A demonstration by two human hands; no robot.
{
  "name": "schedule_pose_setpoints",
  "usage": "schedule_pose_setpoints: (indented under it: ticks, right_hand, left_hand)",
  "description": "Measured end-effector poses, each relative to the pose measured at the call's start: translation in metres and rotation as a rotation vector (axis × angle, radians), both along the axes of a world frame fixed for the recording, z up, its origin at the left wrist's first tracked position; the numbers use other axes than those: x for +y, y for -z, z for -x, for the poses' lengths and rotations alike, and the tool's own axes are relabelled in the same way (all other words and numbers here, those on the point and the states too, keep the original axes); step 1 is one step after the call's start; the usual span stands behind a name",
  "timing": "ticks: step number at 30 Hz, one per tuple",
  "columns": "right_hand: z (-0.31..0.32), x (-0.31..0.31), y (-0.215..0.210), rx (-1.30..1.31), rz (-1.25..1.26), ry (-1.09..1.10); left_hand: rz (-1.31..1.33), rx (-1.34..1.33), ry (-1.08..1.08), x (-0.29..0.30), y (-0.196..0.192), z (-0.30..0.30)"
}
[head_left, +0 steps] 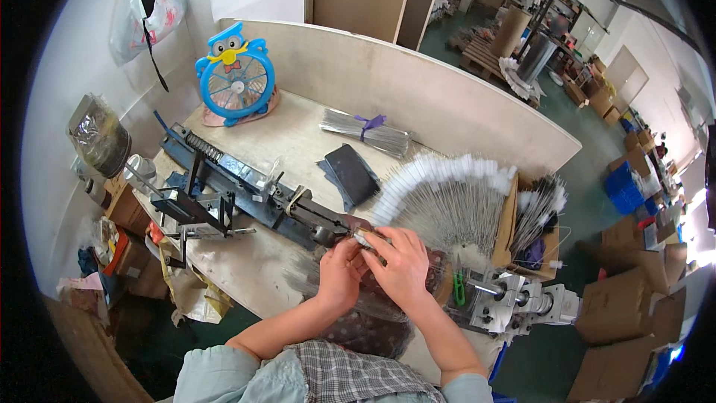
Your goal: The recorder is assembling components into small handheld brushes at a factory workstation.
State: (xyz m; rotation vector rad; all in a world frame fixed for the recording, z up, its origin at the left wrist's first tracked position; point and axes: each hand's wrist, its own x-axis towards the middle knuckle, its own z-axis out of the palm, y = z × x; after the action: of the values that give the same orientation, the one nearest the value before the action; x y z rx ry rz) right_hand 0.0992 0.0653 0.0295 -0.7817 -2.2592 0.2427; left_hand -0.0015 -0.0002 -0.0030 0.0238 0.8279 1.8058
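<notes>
My left hand [341, 275] and my right hand [401, 265] meet at the near end of a long dark metal bench fixture [257, 186]. The fingers of both are closed in a pinch around something small and pale, too covered to name. Just right of my hands, many thin wire-stemmed brushes [455, 201] with white bristle tips lie fanned out. Under my wrists is a dark patterned cloth [365, 334], with loose thin wires [304, 275] beside my left hand.
A wire bundle [365, 133] tied in purple and a dark phone-like slab [352, 175] lie farther back. A blue bird-shaped fan [237, 78] stands at the back left. On the right are a cardboard box of brushes [509, 233], green-handled snips [458, 287] and a metal machine [522, 303].
</notes>
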Motion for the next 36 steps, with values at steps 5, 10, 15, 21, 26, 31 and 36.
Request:
schedule_pose_setpoints:
  ticks: [5,10,15,21,26,31,36]
  right_hand:
    - [0.0,0.002,0.0,-0.017,0.004,-0.012]
    - [0.007,0.002,0.005,0.012,-0.012,0.042]
    - [0.0,0.001,0.001,0.009,-0.048,0.043]
    - [-0.007,0.003,0.005,0.008,-0.067,0.018]
    - [-0.007,0.004,0.003,0.02,-0.035,0.011]
    - [-0.004,0.004,0.002,0.046,-0.056,0.025]
    - [-0.007,0.003,0.004,0.032,-0.039,0.01]
  left_hand:
    - [0.023,0.015,0.011,0.001,0.002,0.0]
    - [-0.011,0.004,0.007,-0.001,0.003,0.001]
    - [-0.016,0.016,0.015,0.0,0.004,0.0]
    - [0.013,0.032,-0.024,0.0,-0.004,-0.003]
    - [0.02,0.06,-0.01,0.003,-0.001,-0.003]
    - [-0.011,0.053,-0.012,0.002,-0.005,-0.003]
    - [0.028,0.045,-0.004,0.004,-0.004,-0.003]
